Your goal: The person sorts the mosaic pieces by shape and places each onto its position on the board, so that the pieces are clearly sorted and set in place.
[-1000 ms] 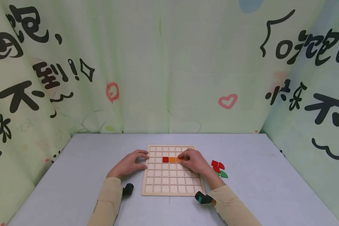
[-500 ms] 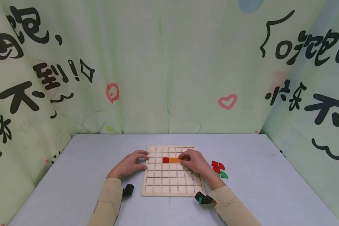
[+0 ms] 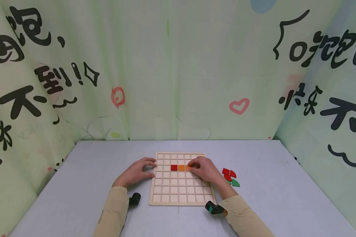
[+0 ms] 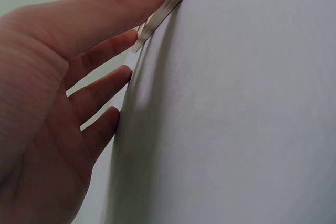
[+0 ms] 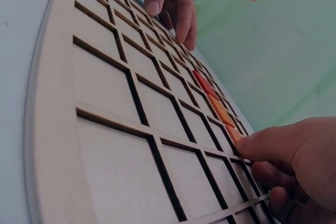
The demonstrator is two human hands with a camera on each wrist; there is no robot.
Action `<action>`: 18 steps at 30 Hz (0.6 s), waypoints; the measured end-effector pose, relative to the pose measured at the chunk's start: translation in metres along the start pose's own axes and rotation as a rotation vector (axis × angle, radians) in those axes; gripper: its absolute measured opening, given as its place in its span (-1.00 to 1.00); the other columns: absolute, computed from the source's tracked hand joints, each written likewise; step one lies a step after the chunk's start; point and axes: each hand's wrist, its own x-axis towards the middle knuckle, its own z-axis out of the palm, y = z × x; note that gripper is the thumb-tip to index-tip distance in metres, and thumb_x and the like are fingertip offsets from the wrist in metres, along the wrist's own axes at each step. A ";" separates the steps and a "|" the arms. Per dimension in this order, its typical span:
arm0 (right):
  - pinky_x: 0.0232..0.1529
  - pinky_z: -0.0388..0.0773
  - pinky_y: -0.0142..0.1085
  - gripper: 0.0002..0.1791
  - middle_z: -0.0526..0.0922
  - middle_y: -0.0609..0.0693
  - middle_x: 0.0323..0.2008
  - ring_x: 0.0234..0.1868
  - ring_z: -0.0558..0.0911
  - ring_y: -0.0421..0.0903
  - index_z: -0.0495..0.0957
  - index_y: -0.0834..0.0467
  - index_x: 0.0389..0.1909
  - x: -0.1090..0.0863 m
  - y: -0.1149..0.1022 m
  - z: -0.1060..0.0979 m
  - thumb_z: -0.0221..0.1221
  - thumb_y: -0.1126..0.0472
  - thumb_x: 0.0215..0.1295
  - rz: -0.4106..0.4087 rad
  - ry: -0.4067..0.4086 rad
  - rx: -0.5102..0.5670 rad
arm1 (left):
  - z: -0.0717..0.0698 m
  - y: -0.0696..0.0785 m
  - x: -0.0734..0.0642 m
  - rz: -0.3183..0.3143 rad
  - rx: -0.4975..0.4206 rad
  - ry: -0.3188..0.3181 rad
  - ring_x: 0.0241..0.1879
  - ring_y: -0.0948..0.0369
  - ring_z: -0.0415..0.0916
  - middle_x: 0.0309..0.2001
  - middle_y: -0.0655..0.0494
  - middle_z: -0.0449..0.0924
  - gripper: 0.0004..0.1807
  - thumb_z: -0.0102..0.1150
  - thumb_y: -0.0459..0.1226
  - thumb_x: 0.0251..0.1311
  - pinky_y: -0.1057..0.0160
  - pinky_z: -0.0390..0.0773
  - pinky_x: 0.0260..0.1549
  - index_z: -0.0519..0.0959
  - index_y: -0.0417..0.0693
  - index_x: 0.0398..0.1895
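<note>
A wooden grid board (image 3: pixel 182 203) lies on the table with a row of pieces in its cells: a red square tile (image 3: pixel 173 168), an orange square tile (image 3: pixel 181 168) and another orange tile (image 3: pixel 187 168). My right hand (image 3: pixel 204 168) pinches that last orange tile between thumb and fingers, and partly covers it. In the right wrist view its thumb (image 5: pixel 262 142) lies at the tile's edge. My left hand (image 3: pixel 134 171) rests against the board's left rim, fingers extended. The left wrist view shows its thumb and index fingertip at the rim (image 4: pixel 173 1).
Right of the board lie several loose pieces, among them a red tile (image 3: pixel 225 171), a red quarter-round piece (image 3: pixel 232 173) and a green quarter-round piece (image 3: pixel 235 183). The pale table (image 3: pixel 101 154) is enclosed by a printed curtain (image 3: pixel 178 82).
</note>
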 end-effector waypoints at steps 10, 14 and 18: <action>-0.18 0.55 -0.25 -0.81 0.63 -0.09 -0.27 -0.28 0.50 -0.16 0.71 0.15 -0.15 0.001 0.000 0.000 0.32 0.31 0.21 0.014 0.009 -0.003 | 0.000 0.001 -0.001 0.003 -0.001 0.002 0.36 0.04 0.25 0.28 0.12 0.42 -0.63 0.42 -0.27 0.09 0.00 0.27 0.34 0.66 -0.06 0.00; -0.16 0.56 -0.24 -0.78 0.65 -0.07 -0.24 -0.27 0.52 -0.15 0.70 0.17 -0.11 0.000 -0.001 -0.003 0.31 0.31 0.21 0.025 0.015 0.006 | -0.001 0.001 -0.001 0.006 0.001 -0.001 0.36 0.04 0.25 0.28 0.12 0.42 -0.63 0.42 -0.28 0.09 0.00 0.27 0.34 0.65 -0.07 0.01; -0.14 0.58 -0.24 -0.74 0.66 -0.06 -0.20 -0.24 0.55 -0.15 0.68 0.17 -0.06 -0.003 -0.002 -0.007 0.32 0.29 0.21 0.051 0.017 0.031 | -0.001 0.001 -0.002 0.011 0.006 -0.001 0.36 0.04 0.25 0.29 0.12 0.42 -0.63 0.42 -0.27 0.10 0.00 0.27 0.34 0.65 -0.07 0.01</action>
